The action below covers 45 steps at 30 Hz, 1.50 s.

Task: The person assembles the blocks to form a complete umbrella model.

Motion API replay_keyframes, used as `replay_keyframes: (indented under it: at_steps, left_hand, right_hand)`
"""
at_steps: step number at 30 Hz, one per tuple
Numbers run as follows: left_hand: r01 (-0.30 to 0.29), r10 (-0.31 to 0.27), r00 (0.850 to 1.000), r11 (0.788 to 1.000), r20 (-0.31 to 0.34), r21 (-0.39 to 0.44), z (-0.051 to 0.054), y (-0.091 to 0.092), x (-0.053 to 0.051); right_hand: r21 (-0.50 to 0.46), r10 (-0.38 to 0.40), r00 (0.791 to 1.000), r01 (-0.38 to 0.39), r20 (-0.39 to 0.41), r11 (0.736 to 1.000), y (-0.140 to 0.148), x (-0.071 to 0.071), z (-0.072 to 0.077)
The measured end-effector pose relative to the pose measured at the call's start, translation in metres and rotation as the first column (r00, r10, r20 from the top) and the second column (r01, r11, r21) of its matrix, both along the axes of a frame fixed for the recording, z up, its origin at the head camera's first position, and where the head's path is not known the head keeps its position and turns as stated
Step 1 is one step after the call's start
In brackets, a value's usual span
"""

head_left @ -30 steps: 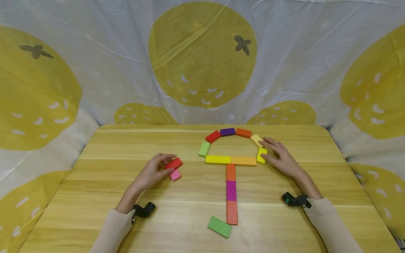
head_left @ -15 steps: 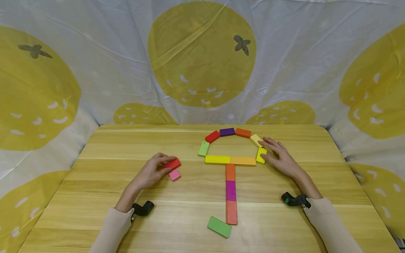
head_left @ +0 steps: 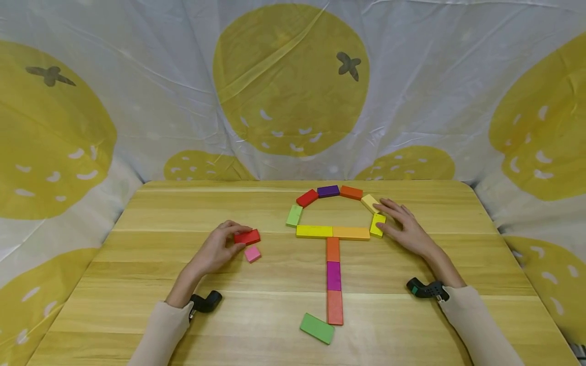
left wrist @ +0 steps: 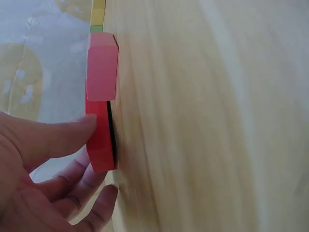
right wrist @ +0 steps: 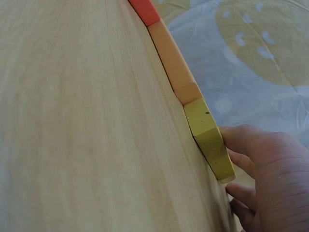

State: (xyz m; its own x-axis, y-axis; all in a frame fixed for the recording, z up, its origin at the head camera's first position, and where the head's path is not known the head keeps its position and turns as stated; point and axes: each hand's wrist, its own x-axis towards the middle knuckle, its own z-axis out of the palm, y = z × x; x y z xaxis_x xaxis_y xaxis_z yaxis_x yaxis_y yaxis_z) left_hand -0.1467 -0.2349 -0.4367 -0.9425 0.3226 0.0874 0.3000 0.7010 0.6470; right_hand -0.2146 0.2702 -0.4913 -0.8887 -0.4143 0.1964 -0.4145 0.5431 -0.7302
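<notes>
My left hand (head_left: 221, 247) pinches a red block (head_left: 247, 237) between thumb and fingers at the table's left-centre. Just in front of it lies a small pink block (head_left: 253, 254), apart from the red one in the head view. My right hand (head_left: 407, 229) rests at the right end of an arch of blocks. Its thumb touches a yellow block (right wrist: 212, 150), and a fingertip reaches the pale yellow block (head_left: 370, 204) behind. A light green block (head_left: 294, 216), a red, a purple block (head_left: 328, 191) and an orange block (head_left: 351, 192) form the rest of the arch.
Under the arch, a long yellow block (head_left: 314, 232) and a light orange block (head_left: 351, 233) lie end to end. An orange, a magenta block (head_left: 333, 276) and a coral block (head_left: 335, 307) run down from them. A green block (head_left: 317, 328) lies slanted at the bottom. Patterned cloth (head_left: 293, 101) stands behind the table.
My left hand has shifted the red block slightly left and turned it flatter, so a gap now shows between it and the pink block. The right hand stays in place.
</notes>
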Motion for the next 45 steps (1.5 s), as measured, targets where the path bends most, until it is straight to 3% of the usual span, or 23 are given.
replay_keyframes:
  at_steps: [6, 12, 15, 19, 24, 29, 34, 38, 45]
  left_hand:
    - [-0.01, 0.01, 1.0, 1.0, -0.022, -0.002, 0.002, 0.001, 0.001]
    - [0.004, -0.003, 0.999, 0.999, -0.034, 0.035, 0.012, 0.002, 0.004]
    - [0.038, -0.037, 0.999, 0.999, -0.036, 0.025, 0.02, 0.003, 0.008]
    - [0.141, -0.141, 0.99, 0.99, -0.031, 0.008, 0.032, 0.008, 0.016]
    - [0.304, -0.304, 0.952, 0.953, -0.026, -0.017, 0.039, 0.027, 0.027]
    - [0.452, -0.451, 0.892, 0.889, 0.033, -0.071, 0.041, 0.052, 0.04]
    - [0.55, -0.544, 0.835, 0.828, 0.077, -0.113, 0.038, 0.07, 0.05]
    - [0.574, -0.567, 0.819, 0.804, 0.091, -0.154, 0.034, 0.079, 0.055]
    - [0.58, -0.557, 0.813, 0.798, 0.17, -0.164, 0.026, 0.086, 0.057]
  right_hand:
    - [-0.007, 0.002, 1.0, -0.002, 0.002, 1.0, 0.0, 0.0, 0.0]
    - [-0.008, 0.001, 1.0, -0.001, 0.0, 1.0, 0.0, 0.0, -0.001]
    - [-0.003, 0.0, 1.0, 0.0, -0.003, 1.0, 0.0, -0.001, -0.001]
    - [-0.002, 0.001, 1.0, -0.001, -0.005, 1.0, 0.0, -0.001, -0.002]
    - [-0.003, 0.003, 1.0, -0.003, -0.007, 1.0, 0.0, -0.001, -0.002]
    - [-0.004, 0.004, 1.0, -0.004, -0.009, 1.0, 0.0, 0.0, -0.001]
    - [-0.003, 0.004, 1.0, -0.004, -0.009, 1.0, 0.0, 0.0, -0.001]
    - [-0.006, 0.003, 1.0, -0.003, -0.007, 1.0, 0.0, 0.0, -0.001]
    - [-0.01, 0.005, 1.0, -0.005, -0.003, 1.0, 0.0, -0.001, -0.002]
